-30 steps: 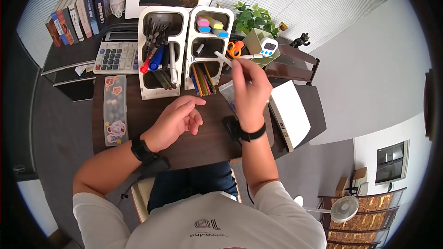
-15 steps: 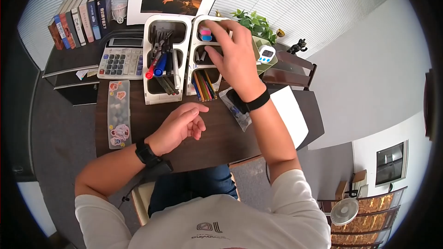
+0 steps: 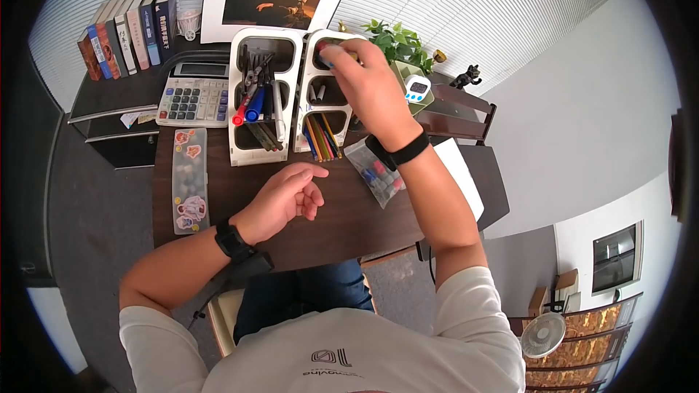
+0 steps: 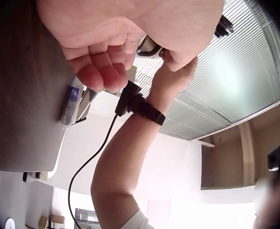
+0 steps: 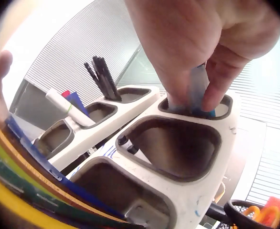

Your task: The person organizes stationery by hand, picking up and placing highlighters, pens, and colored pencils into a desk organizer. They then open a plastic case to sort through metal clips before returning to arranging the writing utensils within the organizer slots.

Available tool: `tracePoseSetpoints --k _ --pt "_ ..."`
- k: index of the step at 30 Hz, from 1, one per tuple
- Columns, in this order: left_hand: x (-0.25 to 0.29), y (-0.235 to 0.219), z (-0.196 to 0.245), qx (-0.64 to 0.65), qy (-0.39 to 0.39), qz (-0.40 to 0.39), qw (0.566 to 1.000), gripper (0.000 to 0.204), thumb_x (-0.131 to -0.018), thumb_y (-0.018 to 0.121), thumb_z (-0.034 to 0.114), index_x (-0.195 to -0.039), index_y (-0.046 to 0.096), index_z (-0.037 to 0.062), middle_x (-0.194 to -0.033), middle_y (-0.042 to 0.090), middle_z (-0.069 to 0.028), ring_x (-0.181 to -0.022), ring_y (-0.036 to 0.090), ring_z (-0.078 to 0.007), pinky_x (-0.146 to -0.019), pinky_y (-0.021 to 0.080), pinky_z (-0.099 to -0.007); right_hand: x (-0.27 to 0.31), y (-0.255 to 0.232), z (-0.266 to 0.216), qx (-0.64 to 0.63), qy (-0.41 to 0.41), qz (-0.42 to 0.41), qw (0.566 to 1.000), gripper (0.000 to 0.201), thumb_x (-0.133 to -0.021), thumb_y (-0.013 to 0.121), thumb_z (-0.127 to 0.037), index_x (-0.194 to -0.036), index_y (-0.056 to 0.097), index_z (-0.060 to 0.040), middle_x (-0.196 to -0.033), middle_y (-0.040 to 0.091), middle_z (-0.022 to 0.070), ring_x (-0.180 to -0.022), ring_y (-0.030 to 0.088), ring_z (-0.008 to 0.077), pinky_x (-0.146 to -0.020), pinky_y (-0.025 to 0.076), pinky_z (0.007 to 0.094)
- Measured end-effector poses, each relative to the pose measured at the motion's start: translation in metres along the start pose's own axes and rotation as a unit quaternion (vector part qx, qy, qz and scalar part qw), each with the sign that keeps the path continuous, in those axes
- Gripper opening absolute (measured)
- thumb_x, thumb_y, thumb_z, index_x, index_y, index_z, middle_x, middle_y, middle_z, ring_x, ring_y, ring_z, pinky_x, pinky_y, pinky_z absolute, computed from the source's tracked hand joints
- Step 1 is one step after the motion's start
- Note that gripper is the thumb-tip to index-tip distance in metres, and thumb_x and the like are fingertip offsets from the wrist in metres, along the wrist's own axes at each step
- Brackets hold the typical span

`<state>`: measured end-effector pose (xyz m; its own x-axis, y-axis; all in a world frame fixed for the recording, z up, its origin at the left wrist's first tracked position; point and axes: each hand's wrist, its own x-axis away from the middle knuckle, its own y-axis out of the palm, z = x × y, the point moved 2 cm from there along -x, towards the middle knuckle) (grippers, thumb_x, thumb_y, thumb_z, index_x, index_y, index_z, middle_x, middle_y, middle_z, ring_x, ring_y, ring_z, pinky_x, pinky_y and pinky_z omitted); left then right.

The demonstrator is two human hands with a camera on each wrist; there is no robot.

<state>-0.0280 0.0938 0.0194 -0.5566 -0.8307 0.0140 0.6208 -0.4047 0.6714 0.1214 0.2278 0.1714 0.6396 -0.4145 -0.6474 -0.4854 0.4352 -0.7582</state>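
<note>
My right hand [image 3: 375,94] reaches into the back compartment of the right white pen organizer [image 5: 178,193]. In the right wrist view its thumb and fingers pinch a blue highlighter [image 5: 197,88], whose lower end is inside the compartment. Two white marker pens [image 3: 317,92] lean in the middle compartment. Colored pencils [image 3: 322,137] fill the front one. My left hand [image 3: 280,200] hovers low over the desk with fingers loosely curled, holding nothing. Beside it stands the left white organizer [image 3: 255,158] with black pens, a red and a blue marker, and a white marker.
A calculator [image 3: 195,102] and a stickered pencil case [image 3: 191,182] lie on the left. Right of center is a clear bag [image 3: 378,178] of small colored pieces. A green holder with a white timer [image 3: 417,89], a plant [image 3: 393,40] and white paper [image 3: 460,175] are farther right.
The white marker that my right hand pinched is now in the middle compartment. That hand has moved back and left to the highlighters and pinches one. My left hand has stayed put.
</note>
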Motion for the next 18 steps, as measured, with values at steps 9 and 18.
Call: tracePoseSetpoints --k 9,18 --pt "0.004 0.016 -0.001 0.03 -0.031 -0.021 0.999 0.049 -0.11 0.047 0.037 -0.147 0.046 0.0051 -0.124 0.066 -0.0154 -0.112 0.065 -0.0244 -0.098 0.053 -0.041 0.139 -0.07 -0.084 0.017 0.12 0.201 0.972 0.046 -0.084 0.076 0.007 -0.126 0.061 -0.0077 -0.126 0.059 0.0159 -0.113 0.063 0.035 -0.097 0.053 0.0447" --pt "0.0 0.002 -0.024 0.088 0.011 0.101 0.991 0.024 -0.106 0.058 0.017 -0.127 0.057 0.0053 -0.122 0.069 -0.0143 -0.116 0.066 -0.026 -0.102 0.053 -0.0425 0.192 -0.008 -0.137 -0.251 0.148 0.007 0.957 0.039 -0.081 0.081 -0.001 -0.118 0.069 -0.0054 -0.127 0.061 0.014 -0.121 0.061 0.035 -0.099 0.052 0.0424"
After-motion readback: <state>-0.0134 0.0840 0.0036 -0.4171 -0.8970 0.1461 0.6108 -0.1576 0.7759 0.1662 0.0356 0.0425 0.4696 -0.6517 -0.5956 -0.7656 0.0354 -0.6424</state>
